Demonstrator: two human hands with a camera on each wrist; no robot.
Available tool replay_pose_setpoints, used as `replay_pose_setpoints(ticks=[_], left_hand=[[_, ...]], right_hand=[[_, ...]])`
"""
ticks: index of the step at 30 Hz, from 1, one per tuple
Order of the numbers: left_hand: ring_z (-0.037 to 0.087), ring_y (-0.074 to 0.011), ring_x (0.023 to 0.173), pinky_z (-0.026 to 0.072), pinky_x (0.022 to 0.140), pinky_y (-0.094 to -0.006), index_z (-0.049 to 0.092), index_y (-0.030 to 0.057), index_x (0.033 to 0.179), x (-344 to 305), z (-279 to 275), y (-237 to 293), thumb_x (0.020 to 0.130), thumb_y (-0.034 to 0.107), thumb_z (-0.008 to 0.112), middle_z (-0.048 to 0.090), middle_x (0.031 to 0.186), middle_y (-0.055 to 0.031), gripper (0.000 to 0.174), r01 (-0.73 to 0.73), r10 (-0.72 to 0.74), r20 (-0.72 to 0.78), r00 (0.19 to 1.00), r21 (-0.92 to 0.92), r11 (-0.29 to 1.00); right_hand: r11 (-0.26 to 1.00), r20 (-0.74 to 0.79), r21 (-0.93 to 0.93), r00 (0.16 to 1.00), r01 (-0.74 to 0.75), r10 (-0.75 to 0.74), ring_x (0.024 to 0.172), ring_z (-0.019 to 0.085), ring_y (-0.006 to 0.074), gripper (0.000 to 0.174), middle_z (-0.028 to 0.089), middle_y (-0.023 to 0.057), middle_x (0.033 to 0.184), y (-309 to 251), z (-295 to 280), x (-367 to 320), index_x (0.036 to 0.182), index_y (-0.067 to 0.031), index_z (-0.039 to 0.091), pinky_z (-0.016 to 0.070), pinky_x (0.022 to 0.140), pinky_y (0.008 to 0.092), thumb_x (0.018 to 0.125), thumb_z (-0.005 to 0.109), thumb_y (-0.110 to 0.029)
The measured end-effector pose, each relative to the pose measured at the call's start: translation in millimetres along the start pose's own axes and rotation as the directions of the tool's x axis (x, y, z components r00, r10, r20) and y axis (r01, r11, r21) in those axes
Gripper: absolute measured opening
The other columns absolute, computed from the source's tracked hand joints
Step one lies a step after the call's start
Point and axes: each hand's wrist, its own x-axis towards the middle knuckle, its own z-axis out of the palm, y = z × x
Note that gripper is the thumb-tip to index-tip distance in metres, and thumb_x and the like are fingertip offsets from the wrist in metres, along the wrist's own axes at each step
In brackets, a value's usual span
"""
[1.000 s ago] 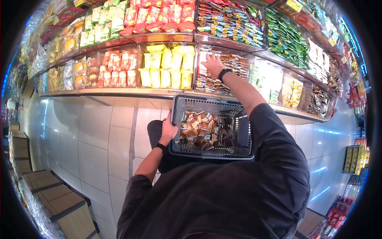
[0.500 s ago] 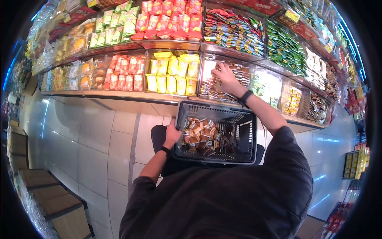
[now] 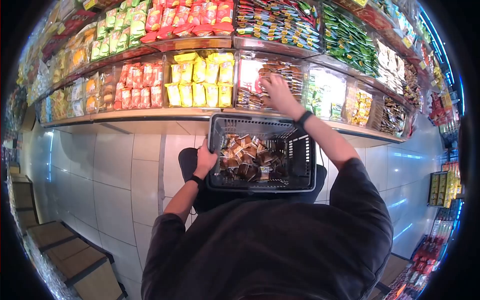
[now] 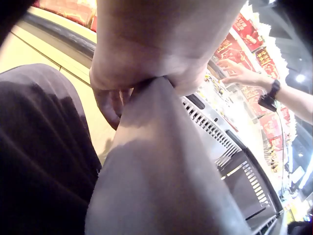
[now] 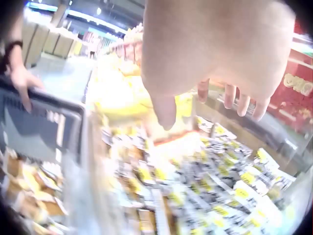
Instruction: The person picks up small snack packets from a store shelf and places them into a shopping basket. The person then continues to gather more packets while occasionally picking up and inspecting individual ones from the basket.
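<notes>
My left hand (image 3: pixel 205 160) grips the left rim of a dark grey plastic shopping basket (image 3: pixel 260 190), with the fingers curled over its edge in the left wrist view. Small brown snacks in clear wrappers (image 3: pixel 242 150) lie heaped in the basket's left and middle. Over a shelf bin of brown wrapped snack packets (image 3: pixel 248 100) hovers my right hand (image 3: pixel 281 96). In the right wrist view its thumb and fingers point down, spread apart above the packets (image 5: pixel 210 196), with nothing seen between them. A white card (image 3: pixel 250 75) stands at the bin's left side.
Left of that bin are yellow packets (image 3: pixel 212 90) and red-and-white packets (image 3: pixel 135 90). Green-and-white packets (image 3: pixel 325 92) stand to its right. A wooden shelf edge (image 3: pixel 150 115) runs above the basket's far side. Wooden crates (image 3: pixel 75 255) stand on the tiled floor behind at left.
The right hand has drawn back slightly from the bin toward the basket. More brown snacks show in the basket's near middle. The left hand keeps its hold on the rim; the head view has shifted.
</notes>
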Motion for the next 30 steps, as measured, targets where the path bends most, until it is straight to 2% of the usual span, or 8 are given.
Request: replay_pose_setpoints(ticks=[2,4,8,11,14,19,26,30], left_hand=[[0.065,-0.048,0.101,0.0533,0.091,-0.0512,0.052,0.0036,0.133,0,1,-2,0.079,0.01,0.069,0.069,0.102,-0.0291,0.057,-0.025,0.025,-0.024,0.999,-0.002,1.0],[0.065,-0.0486,0.101,0.0532,0.091,-0.0514,0.051,0.0034,0.134,1,1,-4,0.078,0.01,0.069,0.068,0.102,-0.0304,0.059,-0.014,0.015,-0.024,1.0,0.037,0.999],[0.063,-0.05,0.102,0.0524,0.087,-0.0508,0.054,-0.0023,0.116,-1,-3,6,0.078,0.009,0.069,0.068,0.099,-0.0322,0.043,0.04,-0.038,-0.032,0.999,0.06,0.997],[0.063,-0.0502,0.101,0.0522,0.087,-0.0515,0.053,-0.0014,0.117,0,-3,5,0.079,0.009,0.068,0.067,0.098,-0.032,0.042,0.03,-0.028,-0.039,0.999,0.059,0.998],[0.063,-0.0499,0.101,0.0521,0.089,-0.0517,0.051,-0.0014,0.126,3,0,-5,0.078,0.01,0.067,0.067,0.1,-0.0323,0.051,0.011,-0.009,-0.029,1.0,0.077,0.997],[0.062,-0.0485,0.107,0.0502,0.095,-0.0519,0.048,-0.0029,0.136,2,-3,2,0.078,0.01,0.067,0.065,0.107,-0.034,0.062,0.079,-0.081,0.045,0.996,0.047,0.996],[0.065,-0.0495,0.096,0.0531,0.083,-0.0508,0.051,-0.0031,0.117,-1,1,-3,0.08,0.008,0.066,0.068,0.095,-0.0315,0.041,-0.002,0.007,-0.059,0.998,0.085,0.996],[0.065,-0.0489,0.099,0.053,0.085,-0.0497,0.051,-0.0046,0.121,-3,-2,6,0.08,0.007,0.066,0.068,0.097,-0.0321,0.046,-0.02,0.022,-0.039,0.999,0.055,0.998]], right_hand=[[0.969,-0.103,-0.241,0.992,0.051,-0.078,0.131,0.045,0.0417,0.07,0.046,0.0219,0.14,35,11,36,0.14,-0.0162,0.05,0.0373,0.109,0.0564,0.077,0.076,-0.03],[0.95,0.108,-0.312,0.994,0.021,0.013,0.134,0.044,0.0425,0.073,0.046,0.0208,0.141,50,20,59,0.141,-0.0228,0.05,0.0346,0.113,0.0567,0.075,0.077,-0.039],[0.963,0.408,-0.271,0.906,0.009,0.107,0.142,0.033,0.0487,0.094,0.033,0.0205,0.157,57,35,82,0.148,-0.0244,0.045,0.0322,0.113,0.0636,0.065,0.083,-0.049],[0.977,0.568,-0.18,0.8,-0.111,0.195,0.15,0.013,0.0535,0.111,0.019,0.0202,0.165,52,32,86,0.156,-0.0251,0.036,0.022,0.117,0.0656,0.062,0.084,-0.057],[0.982,0.632,-0.176,0.757,-0.07,0.167,0.15,0.01,0.0535,0.118,0.018,0.0201,0.166,54,25,91,0.157,-0.0253,0.034,0.0211,0.118,0.0645,0.056,0.088,-0.059],[0.995,0.508,-0.094,0.861,0.017,0.033,0.136,0.035,0.0534,0.109,0.038,0.0193,0.151,76,40,90,0.149,-0.0227,0.045,0.0345,0.112,0.0611,0.055,0.089,-0.057],[0.992,0.575,-0.122,0.816,0.016,0.057,0.134,0.041,0.0486,0.1,0.041,0.0169,0.15,76,34,99,0.149,-0.0235,0.046,0.0416,0.109,0.0563,0.06,0.086,-0.048],[0.997,0.65,-0.078,0.758,-0.008,0.057,0.142,0.031,0.0538,0.098,0.038,0.0174,0.155,81,35,108,0.147,-0.0254,0.048,0.042,0.11,0.0594,0.059,0.088,-0.043]])
